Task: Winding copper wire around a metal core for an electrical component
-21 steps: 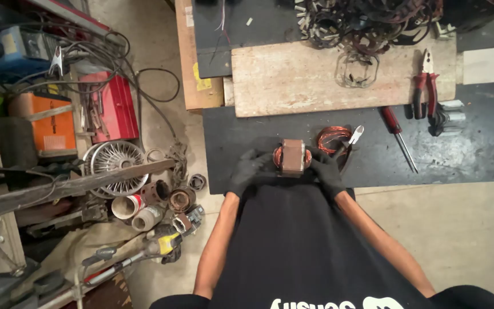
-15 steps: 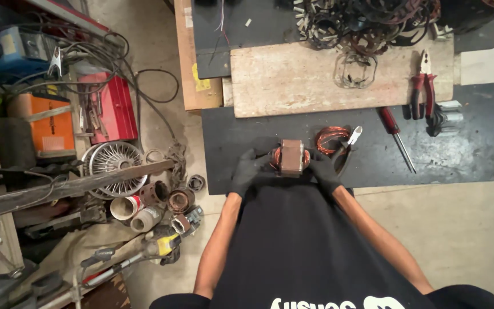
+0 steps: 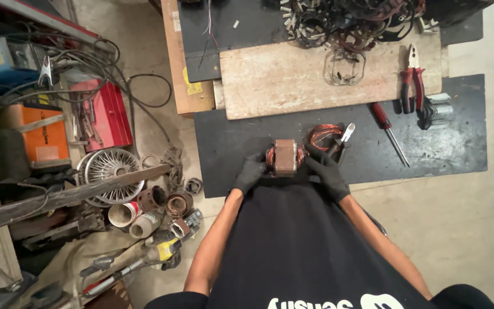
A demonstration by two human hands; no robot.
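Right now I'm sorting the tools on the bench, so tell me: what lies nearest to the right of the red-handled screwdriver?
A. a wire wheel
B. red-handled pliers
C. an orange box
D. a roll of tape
B: the red-handled pliers lie on the board's edge just up and right of the red-handled screwdriver on the dark mat.

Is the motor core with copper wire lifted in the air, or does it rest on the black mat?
Cannot tell. The motor core sits over the black mat, gripped between left hand and right hand, its underside hidden.
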